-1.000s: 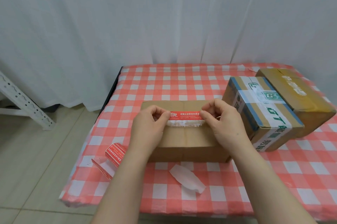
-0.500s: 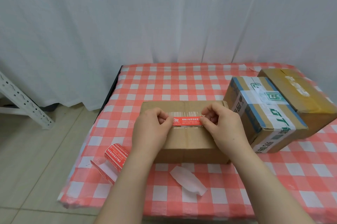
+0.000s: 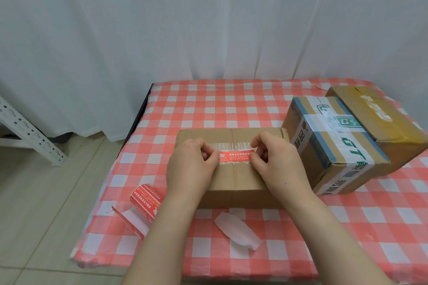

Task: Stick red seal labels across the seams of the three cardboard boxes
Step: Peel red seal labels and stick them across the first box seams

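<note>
Mid-frame, left hand (image 3: 190,164) and right hand (image 3: 275,159) pinch opposite ends of the red seal label (image 3: 236,156) — lying on the plain cardboard box (image 3: 234,178).

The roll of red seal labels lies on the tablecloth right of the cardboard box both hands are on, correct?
No: the head view shows the roll of red seal labels on the tablecloth left of the cardboard box under the left hand and right hand.
</note>
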